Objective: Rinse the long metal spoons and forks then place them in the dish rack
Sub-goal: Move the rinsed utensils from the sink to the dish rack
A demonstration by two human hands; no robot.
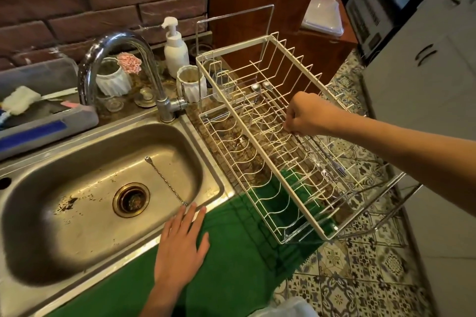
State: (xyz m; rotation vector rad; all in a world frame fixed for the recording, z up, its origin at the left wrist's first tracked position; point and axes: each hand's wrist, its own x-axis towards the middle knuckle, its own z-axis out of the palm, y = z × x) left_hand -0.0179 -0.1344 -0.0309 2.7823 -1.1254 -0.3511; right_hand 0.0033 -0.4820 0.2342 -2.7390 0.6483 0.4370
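Observation:
My right hand [307, 114] hovers over the white wire dish rack [260, 141] and pinches the handles of two long metal forks [327, 159], whose tines point down toward the rack's near end. Two long spoons [262, 89] lie in the rack's far part, bowls toward the wall. One twisted long metal utensil [166, 181] lies in the steel sink [77, 162], right of the drain. My left hand [180, 242] rests flat, fingers straight, on the sink's front rim beside that utensil's near end.
A chrome tap [123, 64] arches over the sink's back edge. Behind it stand a white pump bottle [175, 46], two white ribbed cups and a grey tray with a sponge [38, 116]. A green cloth [226, 252] lies under the rack. Tiled floor and cabinets are on the right.

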